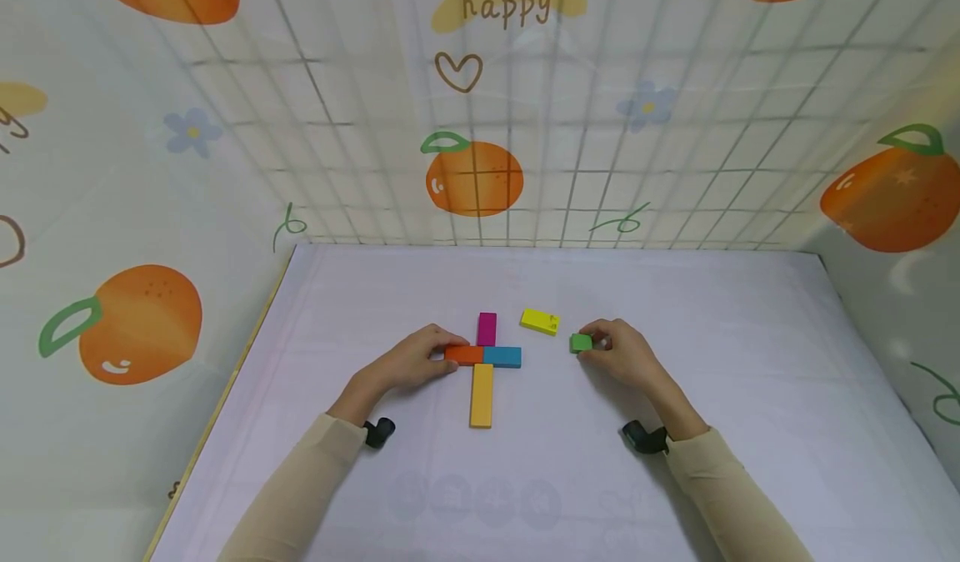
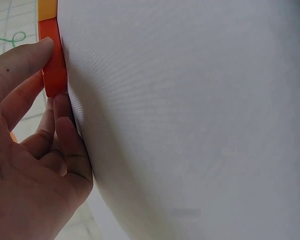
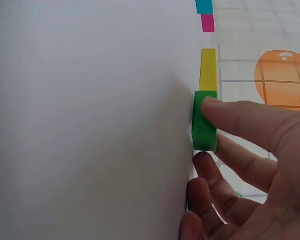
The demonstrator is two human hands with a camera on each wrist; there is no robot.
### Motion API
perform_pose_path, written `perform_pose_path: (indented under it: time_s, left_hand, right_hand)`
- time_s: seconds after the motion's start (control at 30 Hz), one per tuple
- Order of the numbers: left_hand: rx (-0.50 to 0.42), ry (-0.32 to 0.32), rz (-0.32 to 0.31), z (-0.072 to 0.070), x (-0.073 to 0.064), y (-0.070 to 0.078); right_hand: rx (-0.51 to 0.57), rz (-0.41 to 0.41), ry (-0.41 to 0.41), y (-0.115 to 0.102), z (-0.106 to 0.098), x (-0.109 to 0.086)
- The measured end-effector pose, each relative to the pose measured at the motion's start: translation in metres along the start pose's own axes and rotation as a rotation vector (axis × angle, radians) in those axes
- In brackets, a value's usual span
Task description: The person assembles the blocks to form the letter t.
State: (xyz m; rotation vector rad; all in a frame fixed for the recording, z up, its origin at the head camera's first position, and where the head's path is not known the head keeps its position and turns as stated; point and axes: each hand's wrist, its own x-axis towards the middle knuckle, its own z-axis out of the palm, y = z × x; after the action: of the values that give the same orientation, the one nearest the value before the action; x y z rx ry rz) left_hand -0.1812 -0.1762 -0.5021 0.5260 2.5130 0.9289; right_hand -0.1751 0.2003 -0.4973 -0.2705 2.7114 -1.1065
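My left hand (image 1: 415,358) pinches the red-orange block (image 1: 464,355) between thumb and fingers, at its left end. That block meets a blue block (image 1: 502,357) end to end on the table. Above their joint stands a magenta block (image 1: 487,328), and below it a long yellow-orange block (image 1: 482,396) runs toward me, the four forming a cross. To the right, my right hand (image 1: 621,353) pinches a small green block (image 1: 581,343); in the right wrist view the thumb lies on the face of the green block (image 3: 204,122). A bright yellow block (image 1: 540,321) lies slanted between the cross and the green block.
The blocks lie on a white table cover (image 1: 555,479). Behind stands a curtain (image 1: 360,153) printed with oranges and grid lines, with more of it at both sides. Dark wrist cameras (image 1: 645,438) sit at both sleeve cuffs.
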Motion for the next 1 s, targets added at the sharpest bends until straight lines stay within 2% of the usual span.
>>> perform_pose_path:
  time_s: [0.4,0.67,1.0]
  left_hand:
    - [0.0,-0.009,-0.003,-0.001,0.002,0.001]
    - [-0.002,-0.003,-0.033,0.0,0.001,0.003]
    - [-0.006,-0.005,-0.006,-0.001,0.0,0.001]
  right_hand:
    - [0.044,0.025,0.012,-0.008,0.002,-0.009]
    - [0.047,-0.017,0.021,-0.019,0.007,-0.02]
    - [0.069,-0.047,0.018,-0.032,0.02,-0.033]
